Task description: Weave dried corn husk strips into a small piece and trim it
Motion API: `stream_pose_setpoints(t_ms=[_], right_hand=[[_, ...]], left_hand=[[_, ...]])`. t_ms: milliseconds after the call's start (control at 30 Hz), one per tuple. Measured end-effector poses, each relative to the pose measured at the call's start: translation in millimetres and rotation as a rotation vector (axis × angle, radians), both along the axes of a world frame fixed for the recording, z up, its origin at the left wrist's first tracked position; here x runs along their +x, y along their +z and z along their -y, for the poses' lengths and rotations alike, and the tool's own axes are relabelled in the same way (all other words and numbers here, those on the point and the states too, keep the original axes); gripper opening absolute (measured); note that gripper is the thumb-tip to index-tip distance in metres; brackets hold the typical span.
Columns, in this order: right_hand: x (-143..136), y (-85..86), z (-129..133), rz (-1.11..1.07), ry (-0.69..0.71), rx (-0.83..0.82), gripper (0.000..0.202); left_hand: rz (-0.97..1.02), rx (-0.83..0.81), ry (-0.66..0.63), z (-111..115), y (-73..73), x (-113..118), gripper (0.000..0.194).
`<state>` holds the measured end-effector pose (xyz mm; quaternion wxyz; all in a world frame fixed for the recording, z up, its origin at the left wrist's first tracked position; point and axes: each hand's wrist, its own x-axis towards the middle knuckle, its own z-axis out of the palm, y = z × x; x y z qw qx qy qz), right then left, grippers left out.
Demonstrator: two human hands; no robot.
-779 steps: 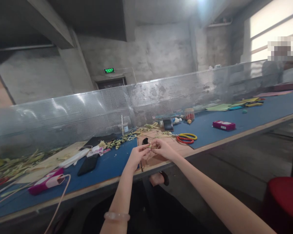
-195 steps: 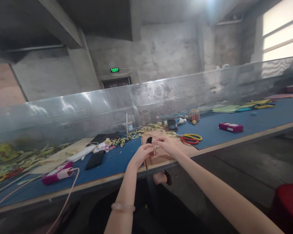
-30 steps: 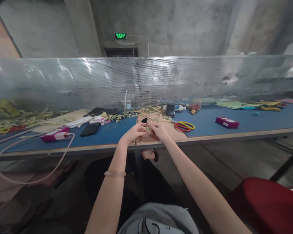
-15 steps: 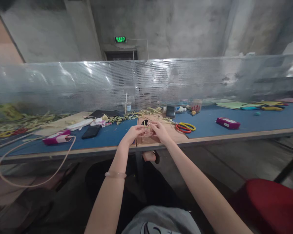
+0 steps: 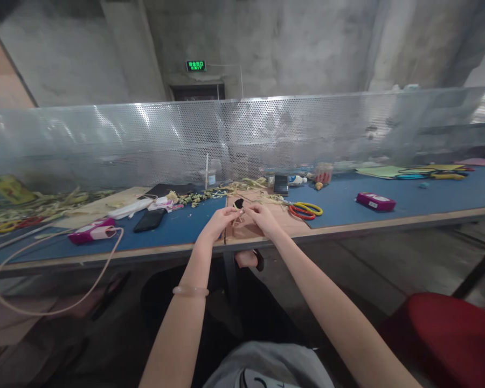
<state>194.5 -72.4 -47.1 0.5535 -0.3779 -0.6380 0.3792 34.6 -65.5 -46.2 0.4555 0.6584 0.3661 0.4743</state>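
Left hand (image 5: 218,222) and right hand (image 5: 262,216) are pinching a small pale strip piece (image 5: 240,213) between fingertips, both grips closed on it, above the cardboard sheet (image 5: 262,226) at the desk (image 5: 347,213) edge. Risk: piece slipping floorward if the pinch is loosening. Its shape is too small to read.

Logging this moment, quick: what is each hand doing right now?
Left hand: fingers pinched on a small pale strip piece, too small to identify.
Right hand: fingertips pinched on the same piece, over the brown board.

Blue table (image 5: 347,207), red-and-yellow scissors (image 5: 305,209), magenta box (image 5: 375,201), green exit sign (image 5: 196,66)
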Motion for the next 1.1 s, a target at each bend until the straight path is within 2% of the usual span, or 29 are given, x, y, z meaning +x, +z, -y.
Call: stream_pose_setpoints(t_ms=[200, 367, 467, 567, 700, 767, 867, 967, 1100], right_hand=[[1.4, 0.9, 3.4, -0.062, -0.006, 0.032, 0.027], [1.8, 2.8, 0.7, -0.049, -0.030, 0.130, 0.022], [1.5, 9.5, -2.0, 0.019, -0.059, 0.231, 0.020], [2.5, 19.7, -9.3, 0.132, -0.027, 0.338, 0.021], [5.0, 33.1, -32.2, 0.269, -0.004, 0.418, 0.024], [6.5, 37.4, -46.6, 0.327, -0.096, 0.449, 0.031], [8.9, 36.8, -63.4, 0.428, -0.275, 0.481, 0.043], [9.8, 26.3, -69.5, 0.615, -0.413, 0.475, 0.045], [6.2, 8.4, -66.8, 0.915, -0.473, 0.507, 0.039]], left_hand=[[-0.032, 0.018, -0.023, -0.7, 0.3, 0.9, 0.025], [-0.025, -0.026, -0.078, 4.1, 4.2, -0.2, 0.025], [0.004, -0.080, -0.116, 7.5, 6.0, -1.5, 0.026], [0.050, -0.099, -0.123, 6.5, 5.6, -0.9, 0.025], [0.237, -0.130, -0.095, -7.7, 5.1, 5.2, 0.023], [0.392, -0.126, -0.102, -19.6, 6.9, 9.6, 0.024], [0.495, -0.118, -0.103, -39.0, 10.5, 14.8, 0.028], [0.524, -0.129, -0.033, -54.0, 10.4, 16.4, 0.029], [0.441, -0.131, -0.104, -61.9, 4.2, 16.0, 0.029]])
